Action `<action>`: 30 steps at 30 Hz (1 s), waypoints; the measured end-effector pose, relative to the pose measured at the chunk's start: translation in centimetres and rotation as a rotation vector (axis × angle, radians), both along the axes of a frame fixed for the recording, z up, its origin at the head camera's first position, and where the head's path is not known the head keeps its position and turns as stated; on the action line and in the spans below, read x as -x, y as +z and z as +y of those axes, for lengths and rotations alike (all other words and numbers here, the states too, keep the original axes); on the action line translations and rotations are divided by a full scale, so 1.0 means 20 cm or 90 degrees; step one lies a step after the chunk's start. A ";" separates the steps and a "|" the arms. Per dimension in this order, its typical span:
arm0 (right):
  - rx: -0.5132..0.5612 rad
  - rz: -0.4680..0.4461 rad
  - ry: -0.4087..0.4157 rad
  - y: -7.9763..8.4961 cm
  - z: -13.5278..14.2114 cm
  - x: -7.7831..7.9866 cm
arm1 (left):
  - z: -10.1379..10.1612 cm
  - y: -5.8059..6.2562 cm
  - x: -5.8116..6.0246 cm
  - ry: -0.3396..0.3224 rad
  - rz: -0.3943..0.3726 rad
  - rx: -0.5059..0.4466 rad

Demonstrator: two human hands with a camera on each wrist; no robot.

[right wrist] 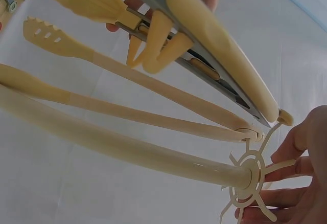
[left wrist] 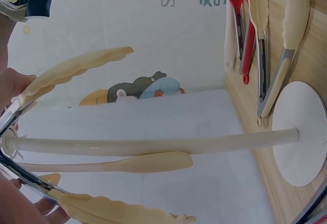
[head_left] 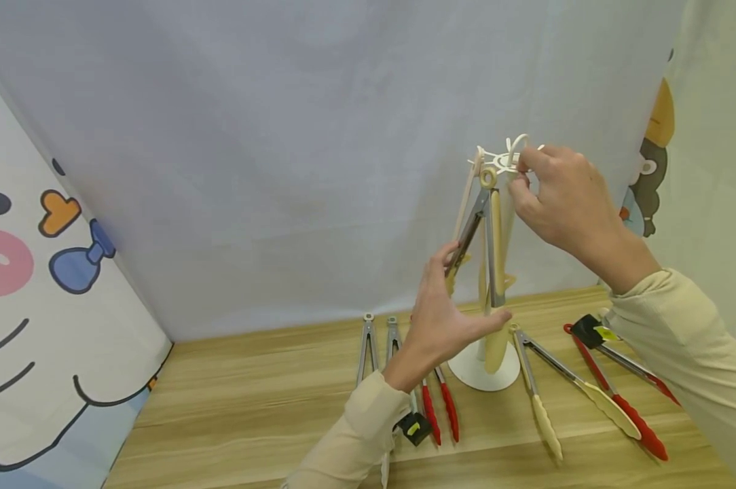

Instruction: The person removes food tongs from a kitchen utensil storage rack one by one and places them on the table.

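My left hand (head_left: pixel 438 316) grips a pair of cream-yellow tongs (right wrist: pixel 225 45) with steel arms, thumb on one arm and fingers on the other. The tongs hang spread, heads down, their looped end at a hook of the white utensil stand (left wrist: pixel 225 143). Up at the stand's hooked top ring (right wrist: pixel 246 183), my right hand (head_left: pixel 563 197) pinches the hooks, with some fingertips hidden behind it. A cream slotted turner (right wrist: pixel 56 40) and another long-handled cream utensil (right wrist: pixel 41 91) hang from the same ring. The stand's round base (head_left: pixel 472 380) rests on the table.
Right of the base lie cream tongs (head_left: pixel 548 424) and red-tipped tongs (head_left: pixel 637 424). Grey-handled tongs (head_left: pixel 368 339) and other red-tipped tongs (head_left: pixel 447 414) lie to its left, partly behind my left arm. A pale cloth wall (head_left: pixel 282 170) stands behind the wooden table (head_left: pixel 240 401).
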State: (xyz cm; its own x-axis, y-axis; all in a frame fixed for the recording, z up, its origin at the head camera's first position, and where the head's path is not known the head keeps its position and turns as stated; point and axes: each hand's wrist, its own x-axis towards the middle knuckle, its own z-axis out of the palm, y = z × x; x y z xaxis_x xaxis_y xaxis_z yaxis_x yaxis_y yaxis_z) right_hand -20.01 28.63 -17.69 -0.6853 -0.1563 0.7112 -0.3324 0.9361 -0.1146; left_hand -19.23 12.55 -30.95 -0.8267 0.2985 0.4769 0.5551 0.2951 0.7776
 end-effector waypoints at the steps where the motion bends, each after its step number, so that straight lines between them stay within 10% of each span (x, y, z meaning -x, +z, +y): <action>1: 0.000 0.000 0.000 0.00 0.00 0.00 | 0.00 0.00 0.00 0.002 -0.002 0.000; 30: 0.005 -0.001 -0.006 -0.01 0.00 0.00 | -0.19 -0.04 -0.05 0.080 -0.045 0.027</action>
